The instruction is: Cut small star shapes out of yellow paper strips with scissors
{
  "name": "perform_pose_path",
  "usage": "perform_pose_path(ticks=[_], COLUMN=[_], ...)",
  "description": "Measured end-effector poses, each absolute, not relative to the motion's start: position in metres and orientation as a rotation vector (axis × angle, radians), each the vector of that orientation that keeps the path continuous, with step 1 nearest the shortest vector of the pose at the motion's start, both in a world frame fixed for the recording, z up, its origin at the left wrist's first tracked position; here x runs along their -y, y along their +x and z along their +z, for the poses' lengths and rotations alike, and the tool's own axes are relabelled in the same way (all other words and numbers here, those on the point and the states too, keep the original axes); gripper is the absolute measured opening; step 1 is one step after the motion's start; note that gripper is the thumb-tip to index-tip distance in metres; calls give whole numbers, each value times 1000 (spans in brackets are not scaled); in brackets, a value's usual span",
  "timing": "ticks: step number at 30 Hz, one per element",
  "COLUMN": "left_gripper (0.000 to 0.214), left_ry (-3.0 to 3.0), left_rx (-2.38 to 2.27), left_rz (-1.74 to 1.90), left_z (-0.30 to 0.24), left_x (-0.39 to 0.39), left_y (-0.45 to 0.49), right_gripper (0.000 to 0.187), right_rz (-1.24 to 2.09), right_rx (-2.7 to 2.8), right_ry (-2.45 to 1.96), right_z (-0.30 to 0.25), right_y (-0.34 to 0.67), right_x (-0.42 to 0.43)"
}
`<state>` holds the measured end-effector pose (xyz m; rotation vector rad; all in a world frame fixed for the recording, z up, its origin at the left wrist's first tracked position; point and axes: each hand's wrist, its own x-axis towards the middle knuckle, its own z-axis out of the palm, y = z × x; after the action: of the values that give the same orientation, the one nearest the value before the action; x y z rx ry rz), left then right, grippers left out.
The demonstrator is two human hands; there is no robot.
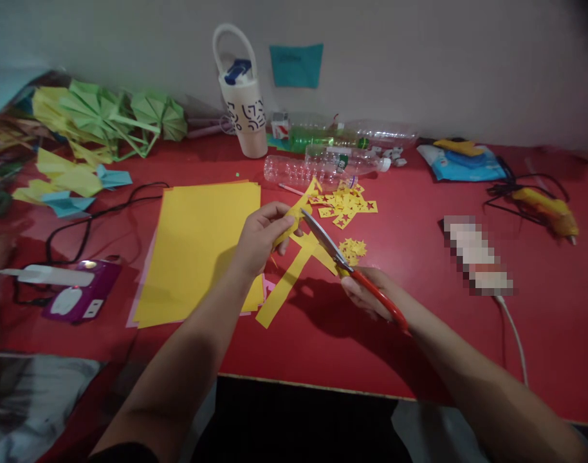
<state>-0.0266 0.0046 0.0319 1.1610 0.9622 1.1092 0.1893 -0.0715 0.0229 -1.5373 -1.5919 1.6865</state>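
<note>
A narrow yellow paper strip [302, 210] is pinched between the thumb and fingers of my left hand [269, 233]. My right hand [371, 292] is closed around the red handles of a pair of scissors [333, 247], whose blade tips meet the strip close to my left fingertips. Below the blades, more yellow strips [287, 289] lie on the table. Small yellow cut-out stars [352, 249] form a little heap beside the scissors. Behind them is a pile of yellow paper scraps [345, 202] with star-shaped holes. Left of my hand rests a stack of yellow sheets [202, 244].
Plastic bottles [311, 170] and a white tumbler [246, 116] stand or lie along the wall. A glue gun [549, 209] and a blue packet [460, 162] are at right. Folded paper shapes [101, 112] and a purple power adapter [84, 292] occupy the left of the red table [294, 354].
</note>
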Motion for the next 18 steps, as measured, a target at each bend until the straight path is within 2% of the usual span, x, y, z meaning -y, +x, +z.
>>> perform_pose_path(ticks=[3,8,18], left_gripper=[11,22,8], left_ry=[1178,1254,1181], left_rx=[-1021,-1083,-1066], left_rz=[1224,1363,1300], left_z=[31,29,29], left_x=[-6,-7,-6], left_y=[-25,-23,-21], right_gripper=[51,49,56], right_rz=[1722,1792,1641], right_rx=[1547,1462,1670], right_ry=[-1516,-1529,-1506], right_z=[23,24,22], right_y=[188,185,193], right_x=[71,71,72])
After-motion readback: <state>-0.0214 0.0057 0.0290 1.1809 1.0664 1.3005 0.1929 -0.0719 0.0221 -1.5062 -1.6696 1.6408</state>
